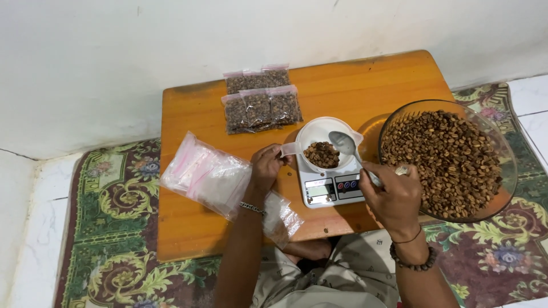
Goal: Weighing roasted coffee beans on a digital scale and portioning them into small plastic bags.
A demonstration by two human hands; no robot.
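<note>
A patterned rug (114, 199) is spread across the lower frame, and a low orange wooden table (377, 80) is set on it at centre. A glass bowl (510, 171) heaped with brown beans is seen at the right. A stack of empty clear zip bags (205, 174) is laid at centre left, filled bean packets (261, 102) above it. A white kitchen scale (331, 188) is placed at centre, bearing a white measuring cup (325, 130) partly filled with beans. The cup's handle is gripped by the left hand (267, 166). A metal spoon (345, 145), bowl over the cup, is clasped by the right hand (395, 199).
</note>
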